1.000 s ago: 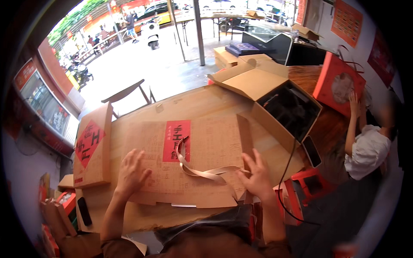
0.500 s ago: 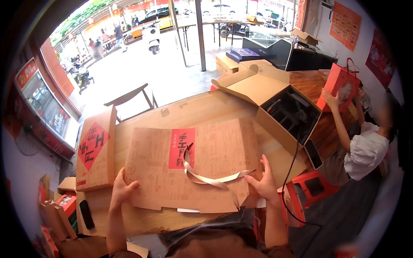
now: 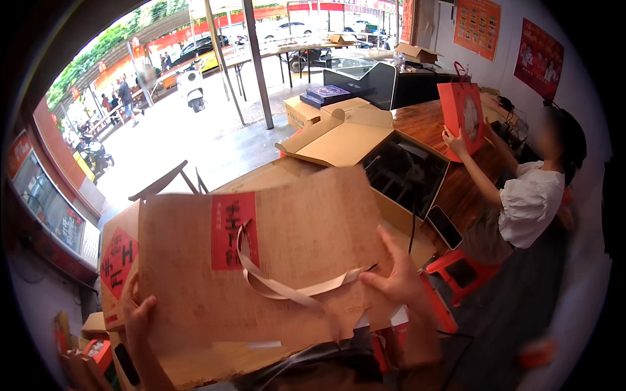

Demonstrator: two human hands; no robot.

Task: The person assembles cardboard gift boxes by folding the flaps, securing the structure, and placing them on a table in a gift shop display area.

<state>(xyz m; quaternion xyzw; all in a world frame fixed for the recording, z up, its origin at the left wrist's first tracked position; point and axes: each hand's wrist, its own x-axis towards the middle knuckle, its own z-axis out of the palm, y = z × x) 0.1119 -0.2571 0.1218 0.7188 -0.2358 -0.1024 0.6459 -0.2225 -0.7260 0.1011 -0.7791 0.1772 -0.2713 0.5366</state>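
Between my two hands is a large, flat brown paper carrier bag [image 3: 306,215], lifted and tilted above the table. A red label [image 3: 223,251] with dark lettering sits on its face, and a cream ribbon handle [image 3: 277,292] hangs loosely across it. My left hand [image 3: 138,311] grips the bag's left edge, with the thumb on the front. At the right edge my right hand [image 3: 399,277] holds on, thumb pressed near the ribbon's end and fingers along the side. The bag partly covers a brown box [image 3: 116,251] with a red diamond label behind my left hand.
An open cardboard box [image 3: 342,140] with a black interior stands beyond the bag. Near it lies a phone [image 3: 445,227]; another phone [image 3: 125,363] is at lower left. To the right, a co-worker [image 3: 531,202] holds a red gift bag [image 3: 462,117] near a red stool [image 3: 460,274].
Both hands have raised the paper bag off the table and moved it left, its right side higher. My view has swung right. The co-worker still holds the red gift bag.
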